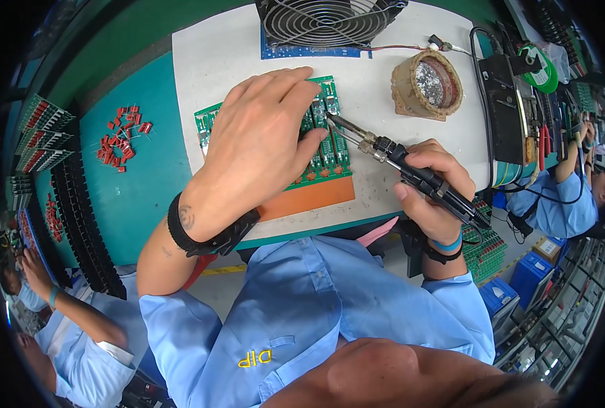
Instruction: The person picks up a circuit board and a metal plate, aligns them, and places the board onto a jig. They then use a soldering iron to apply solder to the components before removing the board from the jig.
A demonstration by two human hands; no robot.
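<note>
Right hand (440, 182) has its grip round a soldering tool (406, 163), slanting up-left to the green circuit boards (325, 151) on the tabletop (221, 61). Left hand (260, 126) is nearer, draped over them; can't tell if it's clenched tbh.

Passable over the mat (139, 211), left of centre; blocked by the fan (326, 20) at top centre and pot (406, 88), upper right.

A person's bare left hand (258, 126) hides much of a green rectangular circuit board (333, 153); a black, wire-grilled fan (326, 24) is cropped at the far edge.
</note>
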